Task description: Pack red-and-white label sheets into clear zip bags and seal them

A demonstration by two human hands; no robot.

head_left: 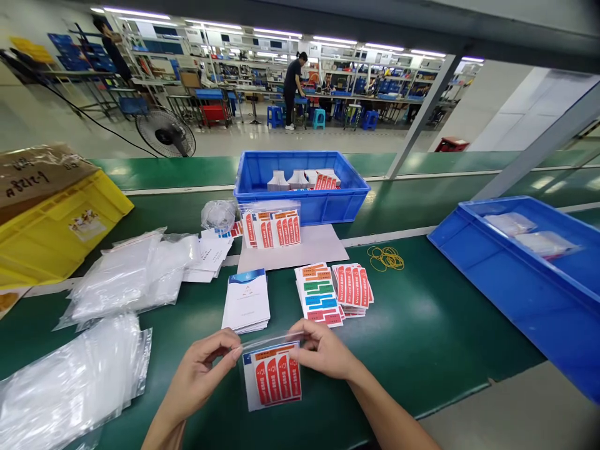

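Observation:
Both my hands hold a small clear plastic bag (272, 375) with a red-and-orange sticker sheet inside, just above the green table. My left hand (206, 369) pinches the bag's top left corner. At the top right edge, my right hand (323, 350) pinches it too. Just beyond the bag lie a stack of white leaflets (246, 301), a stack of multicoloured sticker sheets (319, 294) and a stack of red sticker sheets (352, 285).
Piles of clear empty bags (75, 381) lie left. A filled bag pile (272, 226) leans against a blue bin (300, 187). Yellow rubber bands (385, 257), a blue tray (525, 275) at right, a yellow bin (56, 225) at left. People work far behind.

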